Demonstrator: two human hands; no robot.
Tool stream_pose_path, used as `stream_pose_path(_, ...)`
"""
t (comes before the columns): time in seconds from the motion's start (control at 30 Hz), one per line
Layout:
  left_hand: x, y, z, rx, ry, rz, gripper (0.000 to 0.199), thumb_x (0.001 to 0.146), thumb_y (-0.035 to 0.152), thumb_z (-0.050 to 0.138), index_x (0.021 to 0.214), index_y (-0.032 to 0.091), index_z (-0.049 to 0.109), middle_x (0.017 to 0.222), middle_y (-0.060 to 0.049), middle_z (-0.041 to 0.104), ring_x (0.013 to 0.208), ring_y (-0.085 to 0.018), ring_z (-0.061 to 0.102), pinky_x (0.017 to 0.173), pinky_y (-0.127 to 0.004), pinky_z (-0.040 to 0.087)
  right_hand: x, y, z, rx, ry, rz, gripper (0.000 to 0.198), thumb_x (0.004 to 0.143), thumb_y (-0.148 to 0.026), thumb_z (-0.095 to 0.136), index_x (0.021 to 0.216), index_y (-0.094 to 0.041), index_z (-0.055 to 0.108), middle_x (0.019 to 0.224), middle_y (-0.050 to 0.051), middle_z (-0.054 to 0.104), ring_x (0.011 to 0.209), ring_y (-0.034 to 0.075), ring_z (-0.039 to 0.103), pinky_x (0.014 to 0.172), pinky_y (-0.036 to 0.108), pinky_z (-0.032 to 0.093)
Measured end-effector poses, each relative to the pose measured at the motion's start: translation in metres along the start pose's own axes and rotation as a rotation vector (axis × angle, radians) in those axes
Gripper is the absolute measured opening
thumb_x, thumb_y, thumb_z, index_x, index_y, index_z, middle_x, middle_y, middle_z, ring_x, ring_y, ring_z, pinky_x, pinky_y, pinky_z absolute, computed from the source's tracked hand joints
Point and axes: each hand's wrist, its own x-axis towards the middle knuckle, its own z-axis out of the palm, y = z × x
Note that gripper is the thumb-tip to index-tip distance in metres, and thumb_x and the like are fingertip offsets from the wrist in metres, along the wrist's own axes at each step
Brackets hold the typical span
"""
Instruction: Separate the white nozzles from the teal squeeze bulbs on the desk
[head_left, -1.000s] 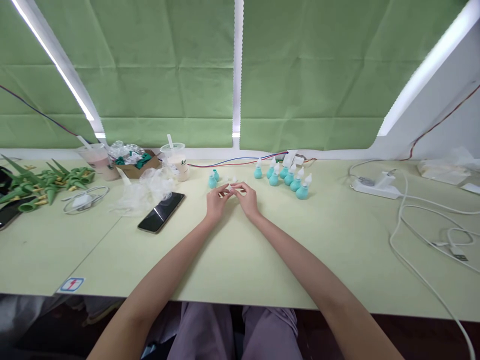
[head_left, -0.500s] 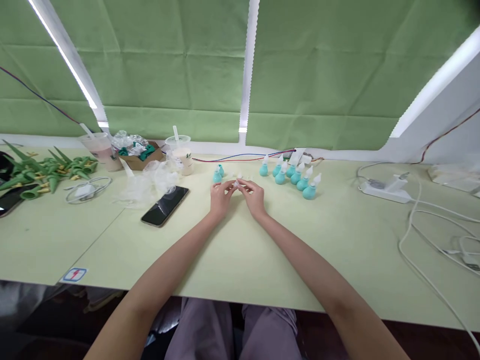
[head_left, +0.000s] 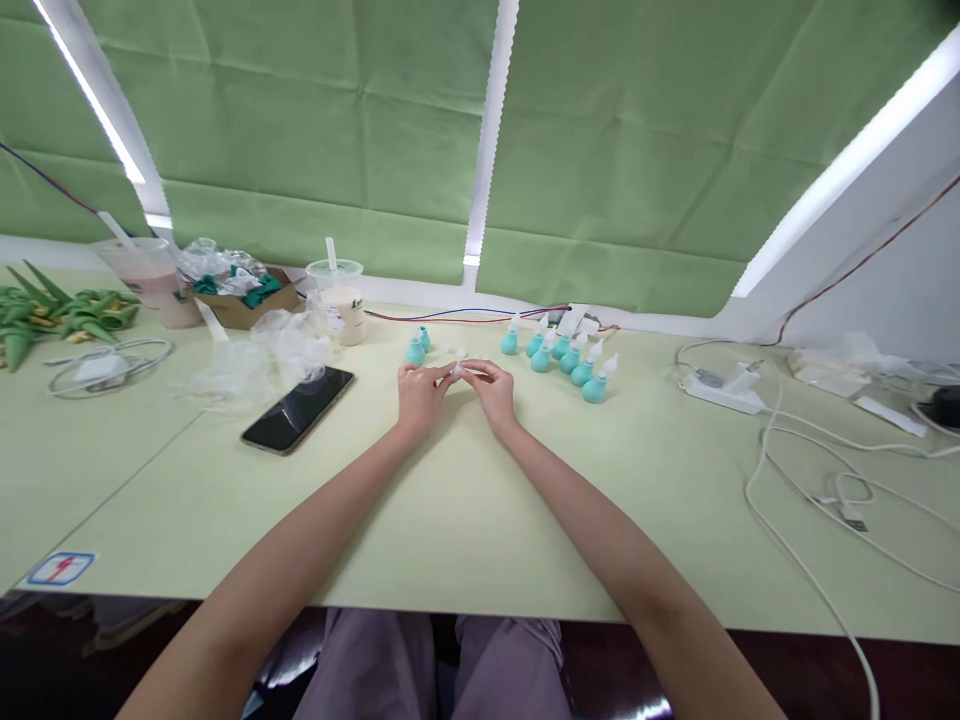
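My left hand and my right hand meet above the table, fingertips closed together on a small whitish translucent tip. Fingers cover most of that piece. Just behind the hands, a few more small clear tips stand or lie on the tabletop, partly hidden. Close behind my left hand are two small teal bulbs. To the right of my right hand stands a group of several teal bulbs, each topped with a pointed white tip.
A phone lies left of my hands, beside a crumpled plastic bag. Behind are a drink cup, a cardboard box and another cup. Green plastic pieces lie far left. A power strip with loose cables is at right.
The view has turned slightly right, so the table's things appear further left. Both hands stay together on the small tip, with only slight finger movement.
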Motion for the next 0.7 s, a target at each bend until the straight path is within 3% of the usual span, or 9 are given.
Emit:
stream_pose_path(0.3,-0.001,-0.008,0.009,-0.026,0.009,0.042,0.027,0.087,0.040,0.049,0.100,0.028,0.069,0.074,-0.003,0.071,0.062,-0.016,0.056,0.087,-0.036,0.030,0.002,0.002,-0.001,-0.029,0.020,0.027,0.023,0.070,-0.042,0.064,0.079,-0.021,0.068,0.090,0.004,0.070,0.082,0.019,0.065,0.074,0.031,0.051)
stream_pose_path(0.47,-0.002,-0.009,0.010,-0.035,0.045,0.074,0.029,0.087,0.042,0.047,0.101,0.028,0.069,0.072,-0.002,0.070,0.063,-0.015,0.057,0.089,-0.036,0.029,-0.003,-0.004,0.000,-0.092,0.026,-0.079,0.031,0.076,-0.041,0.060,0.102,-0.025,0.065,0.107,0.003,0.067,0.096,0.018,0.062,0.074,0.028,0.051)
stream_pose_path(0.57,-0.002,-0.009,0.010,-0.030,0.048,0.077,0.029,0.088,0.042,0.047,0.097,0.027,0.070,0.071,-0.002,0.070,0.063,-0.015,0.057,0.089,-0.036,0.029,-0.005,-0.004,0.001,-0.139,-0.011,-0.096,0.026,0.079,-0.041,0.055,0.095,-0.026,0.068,0.106,0.002,0.067,0.103,0.018,0.059,0.077,0.029,0.051)
stream_pose_path(0.7,-0.003,-0.009,0.011,-0.039,0.031,0.070,0.027,0.088,0.039,0.047,0.097,0.027,0.070,0.075,-0.003,0.071,0.065,-0.016,0.058,0.089,-0.037,0.029,-0.004,0.001,0.002,-0.115,0.026,-0.050,0.024,0.077,-0.042,0.058,0.088,-0.024,0.070,0.097,0.003,0.070,0.093,0.019,0.062,0.074,0.030,0.051)
